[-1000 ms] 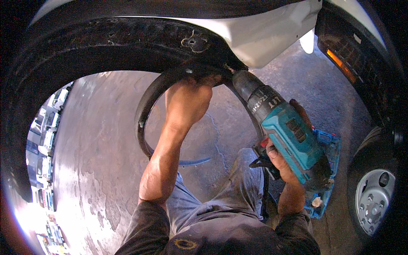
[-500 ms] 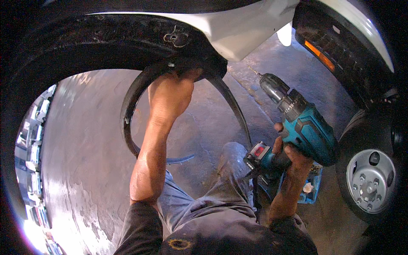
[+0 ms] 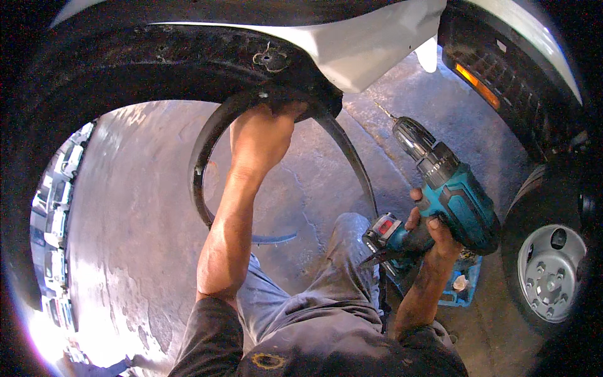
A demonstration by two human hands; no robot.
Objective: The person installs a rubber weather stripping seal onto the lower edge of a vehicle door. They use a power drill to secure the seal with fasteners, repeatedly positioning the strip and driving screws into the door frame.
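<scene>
Above a stained floor (image 3: pixel 138 188), the right hand (image 3: pixel 438 229) is wrapped round the grip of a teal drill (image 3: pixel 466 204), probably heavy and best held there, while the left hand (image 3: pixel 260 138) clamps a bendy-looking black strip (image 3: pixel 213 129) under the wheel arch (image 3: pixel 182 53).

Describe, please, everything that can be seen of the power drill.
The power drill is teal and black, apparently of hard plastic, with a dark, ribbed chuck holding a thin bit. The right hand grips the dark handle, whose end carries a base with a red patch. The drill is tilted, bit pointing up and left in the picture, left of a silver wheel; its tip appears to touch nothing.
</scene>
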